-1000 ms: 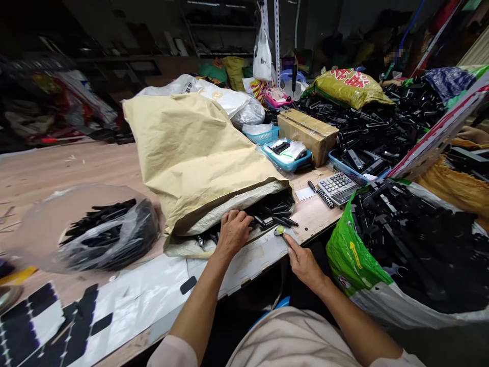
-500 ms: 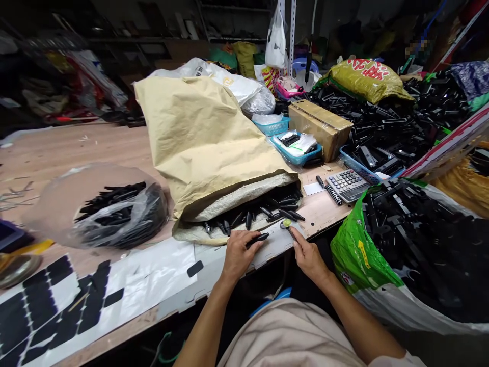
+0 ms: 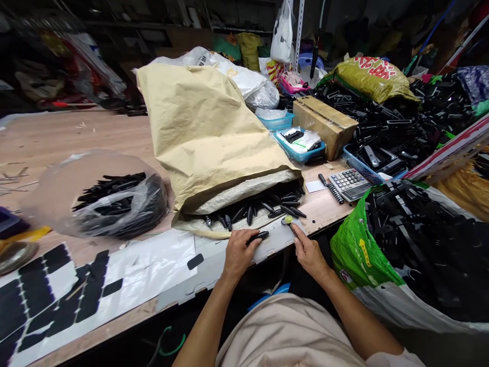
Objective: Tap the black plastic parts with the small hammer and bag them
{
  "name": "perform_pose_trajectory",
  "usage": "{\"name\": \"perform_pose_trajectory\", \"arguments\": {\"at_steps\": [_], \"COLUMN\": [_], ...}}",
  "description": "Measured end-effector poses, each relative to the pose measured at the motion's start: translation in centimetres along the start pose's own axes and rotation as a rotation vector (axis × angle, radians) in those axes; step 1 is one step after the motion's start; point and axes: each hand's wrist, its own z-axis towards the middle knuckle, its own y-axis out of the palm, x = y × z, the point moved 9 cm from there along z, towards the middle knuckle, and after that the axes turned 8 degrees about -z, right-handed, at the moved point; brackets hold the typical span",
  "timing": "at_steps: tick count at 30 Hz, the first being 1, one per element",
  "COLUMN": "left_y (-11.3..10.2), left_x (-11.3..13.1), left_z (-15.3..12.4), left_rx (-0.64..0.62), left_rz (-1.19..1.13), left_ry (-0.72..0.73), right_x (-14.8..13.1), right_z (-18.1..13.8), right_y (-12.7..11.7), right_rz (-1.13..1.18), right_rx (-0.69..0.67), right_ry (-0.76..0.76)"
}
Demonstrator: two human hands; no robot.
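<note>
Left hand [image 3: 237,251]: fingers closed on a black plastic piece [image 3: 259,236] at the table [image 3: 95,137] edge, just before the open paper sack [image 3: 206,127]. Right hand [image 3: 308,252]: fingers pinched on a small green-tipped tool [image 3: 288,221]. Risk: a loosened hold so near the edge could drop the piece off, and a nudge could spill the loose pieces [image 3: 263,206] at the sack's mouth.

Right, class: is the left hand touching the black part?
Touching. The head view shows the left hand with its fingers closed on the black part.

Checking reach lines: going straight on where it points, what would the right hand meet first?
Probably the black parts spilling from the tan sack, just beyond the green-tipped tool the right hand pinches; depth unclear.
</note>
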Motion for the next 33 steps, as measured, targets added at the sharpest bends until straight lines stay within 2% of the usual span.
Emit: {"name": "perform_pose_trajectory", "arguments": {"at_steps": [14, 26, 33], "left_y": [0.1, 0.2, -0.3], "left_x": [-0.1, -0.4, 0.3], "left_z": [-0.9, -0.8, -1.6], "left_rx": [0.057, 0.029, 0.107], "left_rz": [-0.01, 0.046, -0.007], "left_ry": [0.054, 0.058, 0.044], "right_x": [0.2, 0.0, -0.1], "right_z": [0.0, 0.0, 0.1], "right_y": [0.0, -0.1, -0.3], "right_rz": [0.013, 0.018, 0.05], "right_rx": [-0.001, 0.01, -0.004], "right_ry": [0.006, -0.003, 0.017]}}
